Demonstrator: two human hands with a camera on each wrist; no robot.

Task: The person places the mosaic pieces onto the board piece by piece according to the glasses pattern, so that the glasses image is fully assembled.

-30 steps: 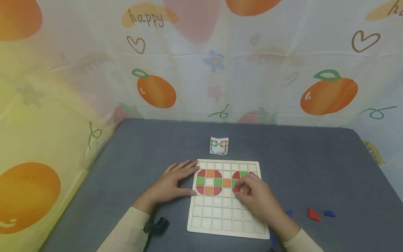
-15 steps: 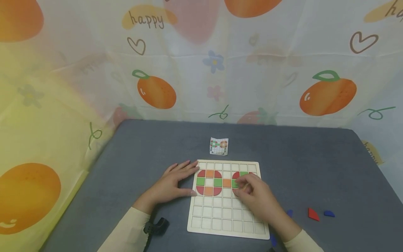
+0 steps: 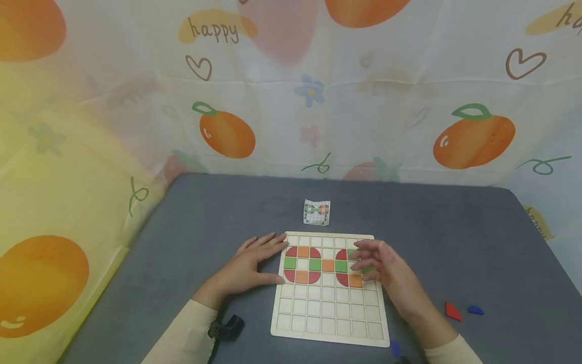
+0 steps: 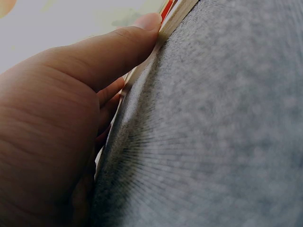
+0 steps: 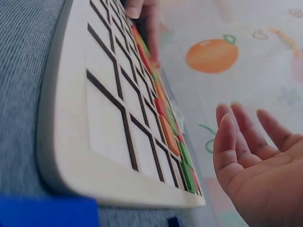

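Note:
A pale wooden grid board [image 3: 313,306] lies flat on the table, with red, green and orange pieces set in its upper rows. My left hand [image 3: 250,265] rests along the board's left edge, fingers straight; the left wrist view has its thumb [image 4: 142,28] touching the rim. Over the board's right side hovers my right hand [image 3: 397,283], its fingers apart and loosely bent, nothing between them. Below its fingertips show a green square [image 3: 341,266] and an orange square [image 3: 356,280]. The right hand hides part of the right-hand cluster.
Behind the board lies a small printed pattern card [image 3: 317,218]. To the right are a red piece [image 3: 452,311] and a blue piece [image 3: 475,310]. Another blue piece [image 3: 395,349] lies by the board's near right corner. A printed curtain [image 3: 273,101] hangs behind the table.
My right hand has drawn back to the right, and its fingers, earlier close together over the right cluster, have spread. The orange square beneath now shows plainly. My left hand has stayed in place.

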